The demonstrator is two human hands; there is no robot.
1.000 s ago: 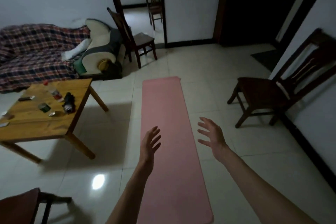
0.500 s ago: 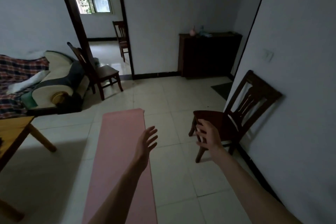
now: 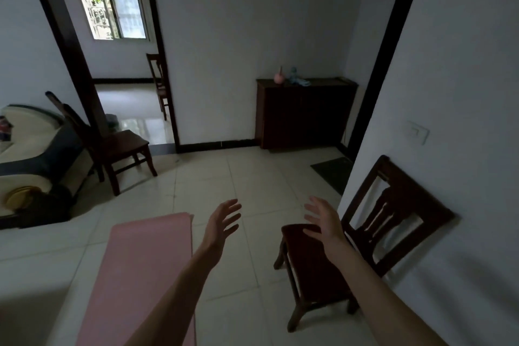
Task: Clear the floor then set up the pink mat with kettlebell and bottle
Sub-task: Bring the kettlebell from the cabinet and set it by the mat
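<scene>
Both hands, left hand [image 3: 222, 222] and right hand [image 3: 323, 222], are spread wide and empty. The kettlebell [image 3: 279, 78] stands upper centre on the cabinet [image 3: 306, 115], well beyond them, nearer the right hand.

The tiled floor [image 3: 252, 177] ahead of me carries the pink mat [image 3: 146, 270] laid flat, a wooden chair [image 3: 317, 267] beside the wall, and a dark cabinet [image 3: 303, 115] holding a pink kettlebell [image 3: 279, 78].
</scene>
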